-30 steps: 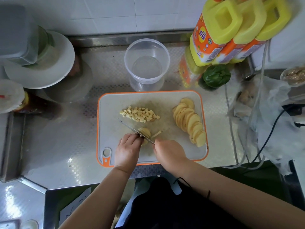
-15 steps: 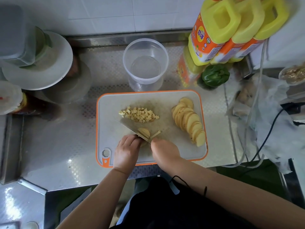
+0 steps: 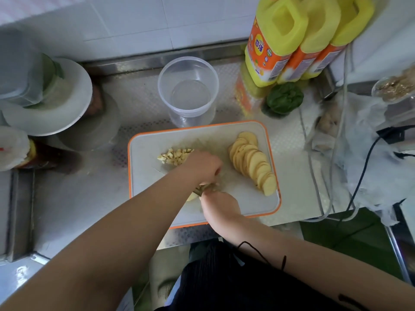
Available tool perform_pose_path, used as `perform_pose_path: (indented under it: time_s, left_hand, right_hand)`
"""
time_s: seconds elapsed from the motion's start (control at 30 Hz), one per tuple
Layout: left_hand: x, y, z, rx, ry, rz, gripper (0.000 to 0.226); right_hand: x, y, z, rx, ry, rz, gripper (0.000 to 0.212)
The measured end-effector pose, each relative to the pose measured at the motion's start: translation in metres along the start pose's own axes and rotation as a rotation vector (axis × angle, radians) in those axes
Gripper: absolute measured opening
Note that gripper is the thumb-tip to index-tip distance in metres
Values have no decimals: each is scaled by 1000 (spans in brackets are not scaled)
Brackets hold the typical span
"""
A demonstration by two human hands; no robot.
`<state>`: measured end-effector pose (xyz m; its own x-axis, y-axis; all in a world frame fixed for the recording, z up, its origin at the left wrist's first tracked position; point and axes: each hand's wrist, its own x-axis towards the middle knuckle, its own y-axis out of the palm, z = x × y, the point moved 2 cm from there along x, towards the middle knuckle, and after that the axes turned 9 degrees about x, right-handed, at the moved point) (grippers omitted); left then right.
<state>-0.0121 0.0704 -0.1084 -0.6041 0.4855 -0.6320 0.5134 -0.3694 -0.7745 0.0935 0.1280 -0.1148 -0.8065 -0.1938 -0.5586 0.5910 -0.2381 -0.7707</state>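
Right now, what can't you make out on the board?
In the head view:
knife: blade hidden under the left hand.
left hand's fingers: blurred, tucked beneath its back.
potato piece: mostly under the left forearm.
dice: right end covered by the left hand.

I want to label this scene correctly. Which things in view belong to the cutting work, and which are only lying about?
In the job: cutting board, diced potato, potato slices, knife (mostly hidden), left hand, right hand.

Lying about: clear tub (untouched, perhaps meant for the dice), yellow bottles, green pepper, white plate.
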Motion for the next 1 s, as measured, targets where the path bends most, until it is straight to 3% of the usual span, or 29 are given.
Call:
perform_pose_path:
  time_s: [0.13, 0.27, 0.4, 1.0]
  left_hand:
    - [2, 3, -4, 19, 6, -63, 13]
    - [-5, -3, 13, -317, -64, -122, 25]
    - [-25, 1, 30, -488, -127, -116, 6]
    - [-40, 35, 53, -349, -249, -69, 10]
  right_hand:
    - [1, -1, 0, 37, 13, 11, 33]
    - [-3, -3, 0, 77, 4, 13, 24]
    - [-3, -5, 0, 67, -6, 16, 20]
    - [-1, 0, -2, 4, -6, 17, 29]
